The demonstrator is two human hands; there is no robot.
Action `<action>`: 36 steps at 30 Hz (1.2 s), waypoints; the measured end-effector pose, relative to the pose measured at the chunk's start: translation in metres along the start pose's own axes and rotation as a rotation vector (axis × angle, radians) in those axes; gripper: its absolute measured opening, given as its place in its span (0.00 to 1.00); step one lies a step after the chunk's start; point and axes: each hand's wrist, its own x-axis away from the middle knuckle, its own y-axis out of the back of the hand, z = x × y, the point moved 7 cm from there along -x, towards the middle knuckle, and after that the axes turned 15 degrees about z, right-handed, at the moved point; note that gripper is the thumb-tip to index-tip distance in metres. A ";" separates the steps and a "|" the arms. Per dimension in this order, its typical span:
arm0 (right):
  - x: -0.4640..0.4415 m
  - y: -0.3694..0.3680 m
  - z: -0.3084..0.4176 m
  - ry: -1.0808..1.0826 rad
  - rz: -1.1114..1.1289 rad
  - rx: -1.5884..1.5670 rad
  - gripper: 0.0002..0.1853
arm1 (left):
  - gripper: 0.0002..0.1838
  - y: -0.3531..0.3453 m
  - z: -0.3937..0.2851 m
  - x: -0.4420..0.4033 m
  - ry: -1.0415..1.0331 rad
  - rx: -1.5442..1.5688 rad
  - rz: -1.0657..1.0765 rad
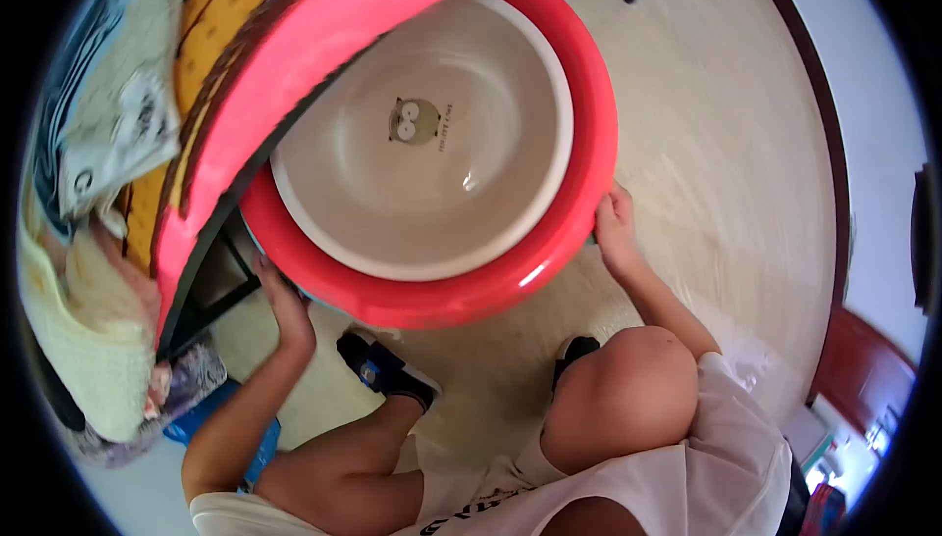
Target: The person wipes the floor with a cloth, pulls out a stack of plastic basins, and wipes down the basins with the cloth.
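Note:
A large red basin [595, 124] fills the upper middle of the head view. Nested inside it is a beige basin [363, 183] with an owl print on its bottom. The upper left of both basins is hidden beneath a pink-edged surface. My left hand [285, 303] is at the red basin's lower left side, its fingers partly hidden by the rim. On the right side, my right hand [616, 230] grips the red basin's edge with its fingers curled. A bit of something bluish-green shows under the red rim near both hands.
The pink edge [294, 55] overhangs the basins, with folded cloths [128, 134] on top. Dark metal legs [221, 306] stand below it at left. A blue bag [260, 448] lies at lower left. My knees and dark slippers [383, 364] are close below the basins.

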 end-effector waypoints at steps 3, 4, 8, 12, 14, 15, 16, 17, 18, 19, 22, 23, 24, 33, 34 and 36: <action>0.043 0.065 -0.005 -0.026 -0.090 0.065 0.18 | 0.32 -0.061 -0.030 0.053 0.146 -0.239 0.152; 0.056 0.084 -0.003 -0.033 -0.118 0.091 0.18 | 0.28 -0.063 -0.030 0.045 -0.013 -0.382 0.304; 0.119 0.194 -0.038 -0.218 -0.301 0.235 0.23 | 0.23 -0.119 -0.057 0.011 -0.388 -0.682 0.698; 0.154 0.238 -0.014 -0.313 -0.285 0.171 0.24 | 0.23 -0.183 -0.092 0.014 -0.566 -0.666 0.822; 0.160 0.236 0.007 -0.313 -0.242 0.261 0.26 | 0.21 -0.214 -0.123 0.032 -0.783 -0.666 0.915; 0.162 0.245 0.002 -0.298 -0.225 0.294 0.26 | 0.17 -0.234 -0.144 0.048 -0.967 -0.672 0.948; 0.158 0.251 0.006 -0.274 -0.220 0.339 0.24 | 0.13 -0.251 -0.166 0.065 -1.157 -0.678 0.971; 0.151 0.252 0.009 -0.251 -0.214 0.376 0.21 | 0.09 -0.267 -0.182 0.068 -1.161 -0.683 0.974; 0.151 0.258 0.010 -0.230 -0.231 0.371 0.21 | 0.06 -0.286 -0.198 0.076 -1.169 -0.689 0.974; 0.156 0.272 0.012 -0.275 -0.309 0.462 0.17 | 0.07 -0.309 -0.215 0.087 -1.185 -0.738 0.960; 0.151 0.300 0.047 -0.233 -0.494 0.564 0.14 | 0.11 -0.360 -0.232 0.087 -1.179 -0.794 0.967; 0.156 0.306 0.065 -0.167 -0.603 0.560 0.13 | 0.16 -0.372 -0.233 0.087 -1.219 -0.849 0.963; 0.148 0.308 0.083 -0.103 -0.607 0.662 0.12 | 0.20 -0.382 -0.230 0.082 -1.259 -0.906 0.954; 0.114 0.209 0.277 0.487 -0.715 1.053 0.16 | 0.45 -0.443 -0.174 0.037 -1.216 -1.511 0.541; 0.115 0.187 0.302 0.441 -0.674 1.009 0.23 | 0.42 -0.444 -0.174 0.033 -1.200 -1.491 0.518; 0.113 0.155 0.344 0.393 -0.644 0.978 0.29 | 0.39 -0.443 -0.173 0.025 -1.209 -1.413 0.513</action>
